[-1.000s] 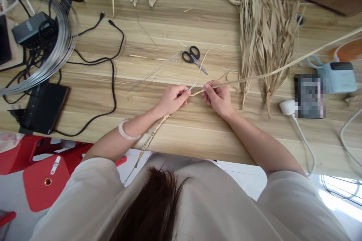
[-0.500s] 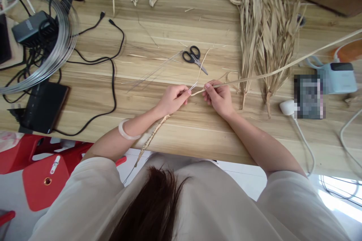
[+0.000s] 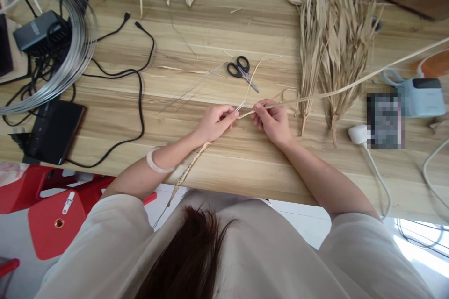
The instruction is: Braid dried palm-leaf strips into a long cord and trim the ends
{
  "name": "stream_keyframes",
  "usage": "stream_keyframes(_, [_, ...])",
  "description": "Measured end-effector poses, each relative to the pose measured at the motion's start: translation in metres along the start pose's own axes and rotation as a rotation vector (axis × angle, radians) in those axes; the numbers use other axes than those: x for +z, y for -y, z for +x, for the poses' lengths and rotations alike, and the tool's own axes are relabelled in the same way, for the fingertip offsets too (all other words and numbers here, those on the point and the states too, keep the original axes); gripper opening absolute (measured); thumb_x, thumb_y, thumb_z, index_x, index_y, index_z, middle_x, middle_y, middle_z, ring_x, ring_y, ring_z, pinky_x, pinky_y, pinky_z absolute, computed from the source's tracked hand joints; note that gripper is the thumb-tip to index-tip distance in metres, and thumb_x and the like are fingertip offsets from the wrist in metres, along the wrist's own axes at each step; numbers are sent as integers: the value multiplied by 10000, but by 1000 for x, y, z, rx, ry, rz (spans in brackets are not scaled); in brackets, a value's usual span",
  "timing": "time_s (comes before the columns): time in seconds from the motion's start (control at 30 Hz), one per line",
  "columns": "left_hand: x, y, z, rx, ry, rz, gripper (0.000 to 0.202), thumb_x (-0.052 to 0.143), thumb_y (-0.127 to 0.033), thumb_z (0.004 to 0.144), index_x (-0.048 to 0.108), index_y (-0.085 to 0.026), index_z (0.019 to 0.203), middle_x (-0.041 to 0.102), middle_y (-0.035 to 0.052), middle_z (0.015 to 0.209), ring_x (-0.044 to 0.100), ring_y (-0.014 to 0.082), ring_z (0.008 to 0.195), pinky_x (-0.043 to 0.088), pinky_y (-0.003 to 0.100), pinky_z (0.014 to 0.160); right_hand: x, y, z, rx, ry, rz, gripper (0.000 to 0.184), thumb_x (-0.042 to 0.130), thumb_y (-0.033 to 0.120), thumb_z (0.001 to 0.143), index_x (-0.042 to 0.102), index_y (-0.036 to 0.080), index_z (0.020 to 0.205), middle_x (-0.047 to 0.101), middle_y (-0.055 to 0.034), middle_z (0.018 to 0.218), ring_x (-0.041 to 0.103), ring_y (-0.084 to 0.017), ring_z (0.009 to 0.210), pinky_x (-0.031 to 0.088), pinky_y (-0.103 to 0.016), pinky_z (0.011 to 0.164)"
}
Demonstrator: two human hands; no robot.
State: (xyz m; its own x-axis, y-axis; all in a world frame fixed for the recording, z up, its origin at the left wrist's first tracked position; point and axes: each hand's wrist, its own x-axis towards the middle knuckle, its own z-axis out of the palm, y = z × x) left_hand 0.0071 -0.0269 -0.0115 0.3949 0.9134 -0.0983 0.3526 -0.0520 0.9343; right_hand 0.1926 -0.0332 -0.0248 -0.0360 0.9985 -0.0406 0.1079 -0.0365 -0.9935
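My left hand (image 3: 218,123) is closed in a pinch on a wrapped wire stem. Bare wire ends (image 3: 240,106) stick out past its fingertips, and the straw-coloured wrapped part (image 3: 189,167) trails out below the palm toward the table's front edge. My right hand (image 3: 271,120) pinches a long pale plant-fibre strip (image 3: 336,92) a short way to the right. The strip runs from the left fingertips through the right fingers and off toward the upper right. Black-handled scissors (image 3: 242,72) lie slightly open on the table just beyond the hands.
Dried leaf bundles (image 3: 326,51) lie to the right, near a light-blue device (image 3: 423,98) and a white plug (image 3: 358,134). A wire coil (image 3: 82,51), black cables (image 3: 142,98) and a dark phone-like slab (image 3: 59,131) occupy the left. Loose thin wires (image 3: 196,85) lie left of the scissors.
Both hands keep nearly the same place and the same pinches. The view has shifted very slightly; nothing has been let go or taken up.
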Motion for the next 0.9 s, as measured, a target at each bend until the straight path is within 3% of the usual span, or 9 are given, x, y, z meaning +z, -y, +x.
stream_keyframes(0.9, [-1,0,0,-1,19,30,328,492,-347,881,544,-146,627,554,-12,520,438,58,464,320,195,489,0,-3,1,18,-4,32,369,625,542,775,569,184,705,575,23,552,454,-52,384,334,-186,335])
